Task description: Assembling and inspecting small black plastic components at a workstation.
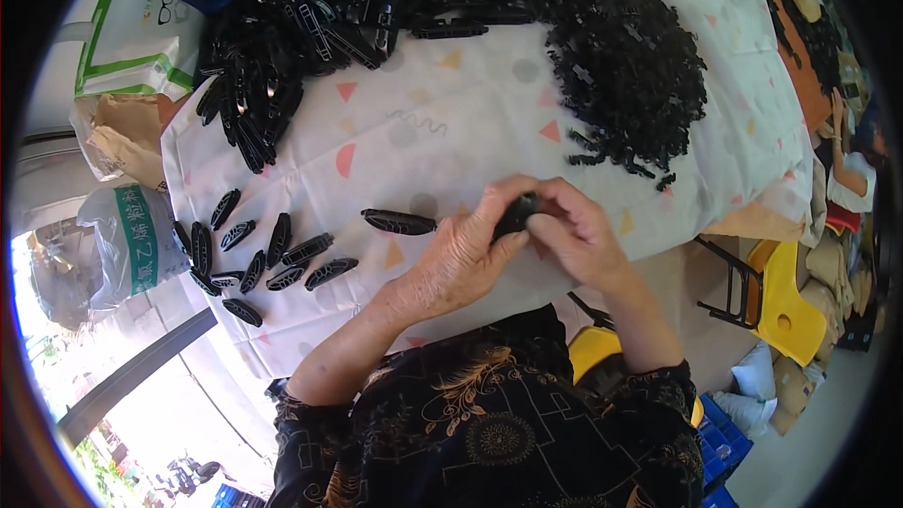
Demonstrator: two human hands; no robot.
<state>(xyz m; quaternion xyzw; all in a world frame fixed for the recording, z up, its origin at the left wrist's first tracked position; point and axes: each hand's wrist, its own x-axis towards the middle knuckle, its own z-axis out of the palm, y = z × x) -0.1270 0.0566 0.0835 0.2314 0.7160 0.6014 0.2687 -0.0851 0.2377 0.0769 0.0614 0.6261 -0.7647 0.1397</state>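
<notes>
Together, the left hand (456, 259) and right hand (581, 237) are clamped on a small glossy black piece (514, 217) over the white, shape-printed tablecloth's (489, 122) near side; slender black oval shells (278, 240) lie at the cloth's left, tiny black parts (625, 66) heaped at its far right.

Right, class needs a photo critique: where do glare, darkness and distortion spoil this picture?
Head view: daylight glare bleaches the lower left, below the clear bag; small parts merge darkly in the right-hand heap; the piece between the two hands shows little detail; fisheye curvature bends the edges, with black corners.
</notes>
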